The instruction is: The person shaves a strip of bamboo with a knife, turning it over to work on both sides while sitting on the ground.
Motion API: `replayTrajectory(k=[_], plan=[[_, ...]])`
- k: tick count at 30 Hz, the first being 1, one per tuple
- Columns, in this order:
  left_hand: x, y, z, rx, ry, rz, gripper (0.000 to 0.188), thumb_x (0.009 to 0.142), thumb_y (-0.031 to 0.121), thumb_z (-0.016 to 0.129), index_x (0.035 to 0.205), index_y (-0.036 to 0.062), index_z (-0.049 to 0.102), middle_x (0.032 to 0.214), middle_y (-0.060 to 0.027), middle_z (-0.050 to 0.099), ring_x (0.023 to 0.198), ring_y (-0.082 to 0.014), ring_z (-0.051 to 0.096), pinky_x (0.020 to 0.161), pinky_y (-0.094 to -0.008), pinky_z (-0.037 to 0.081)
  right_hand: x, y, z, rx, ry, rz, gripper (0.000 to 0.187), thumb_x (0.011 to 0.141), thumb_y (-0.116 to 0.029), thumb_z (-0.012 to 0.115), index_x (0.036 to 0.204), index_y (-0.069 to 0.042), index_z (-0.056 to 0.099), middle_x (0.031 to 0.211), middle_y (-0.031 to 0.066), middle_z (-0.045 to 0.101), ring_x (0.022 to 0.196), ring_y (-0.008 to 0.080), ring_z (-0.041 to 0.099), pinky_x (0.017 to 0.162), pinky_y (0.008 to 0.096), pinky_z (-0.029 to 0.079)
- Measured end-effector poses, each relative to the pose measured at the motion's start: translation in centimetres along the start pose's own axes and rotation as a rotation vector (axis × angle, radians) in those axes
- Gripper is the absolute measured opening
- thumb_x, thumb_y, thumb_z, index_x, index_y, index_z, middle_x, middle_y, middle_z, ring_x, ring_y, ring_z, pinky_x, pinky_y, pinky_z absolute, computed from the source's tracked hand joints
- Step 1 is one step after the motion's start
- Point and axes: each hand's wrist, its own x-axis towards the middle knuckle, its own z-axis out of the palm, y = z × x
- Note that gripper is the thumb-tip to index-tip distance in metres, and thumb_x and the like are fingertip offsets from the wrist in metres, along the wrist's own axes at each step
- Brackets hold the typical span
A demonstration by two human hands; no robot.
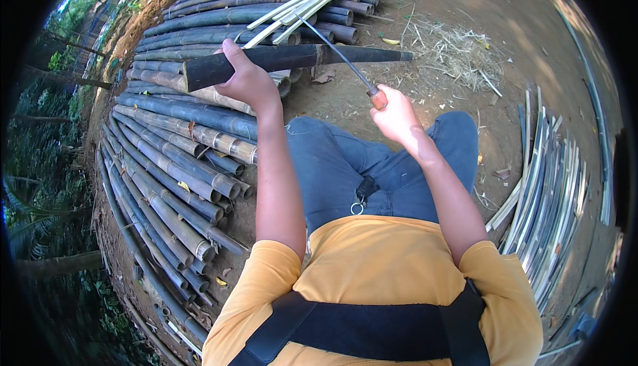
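Note:
My left hand [247, 82] is closed around a dark length of bamboo [286, 58], near its pale cut end, with the thumb on top. The piece lies crosswise in front of me and tapers to the right. In my right hand [397, 117] is a knife [352, 67] with a reddish-brown handle and a long blade, seen nearly edge-on. Its blade slants up and to the left, across the bamboo in this view; whether they touch I cannot tell. Both hands are held up beyond my knees.
Stacked bamboo poles [193, 133] fill the ground to the left and ahead. Pale split strips [312, 0] lie on the far poles. Shavings [458, 57] are heaped ahead right. A bundle of long strips [545, 193] lies to my right on the bare earth.

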Motion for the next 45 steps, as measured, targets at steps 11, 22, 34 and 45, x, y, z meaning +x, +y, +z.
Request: replayTrajectory(k=[11,22,34,45], plan=[[-1.3,1.3,1.7,-0.119,-0.115,0.063,0.019,0.095,0.01,0.063,0.081,-0.0014,0.062,0.074,-0.0009,0.061,0.066,-0.0104,0.057,0.061,-0.0289,0.045,-1.0,-1.8,-0.6,0.077,0.08,-0.081,0.014,0.077,-0.005,0.063,0.085,-0.001,0.052,0.067,0.0142,0.054,0.063,0.0284,0.054,0.064,0.0384,0.046],[-1.3,1.6,0.4,-0.103,-0.058,0.026,0.02,0.096,0.01,0.063,0.08,-0.0018,0.061,0.071,-0.0015,0.062,0.063,-0.0107,0.056,0.059,-0.0309,0.044,0.3,-1.7,1.1,-0.027,0.122,-0.135,0.012,0.077,-0.003,0.062,0.084,0.0,0.053,0.067,0.0145,0.057,0.064,0.0276,0.058,0.067,0.0404,0.047],[-1.8,0.4,0.1,-0.104,0.002,0.052,0.019,0.094,0.014,0.066,0.089,-0.0043,0.063,0.085,-0.006,0.067,0.074,-0.0147,0.063,0.066,-0.0317,0.049,-0.4,-0.2,0.3,-0.048,0.059,-0.071,0.013,0.078,-0.008,0.061,0.086,0.0,0.055,0.077,0.0234,0.063,0.078,0.0426,0.064,0.07,0.0451,0.048],[-1.7,0.3,0.8,-0.149,-0.065,0.063,0.019,0.093,0.015,0.067,0.096,-0.0034,0.064,0.089,-0.0071,0.069,0.079,-0.0157,0.065,0.073,-0.0313,0.051,3.9,3.0,-1.3,-0.106,0.084,0.071,0.009,0.075,-0.008,0.057,0.079,-0.001,0.056,0.071,0.0184,0.062,0.07,0.0331,0.064,0.068,0.0431,0.048]])
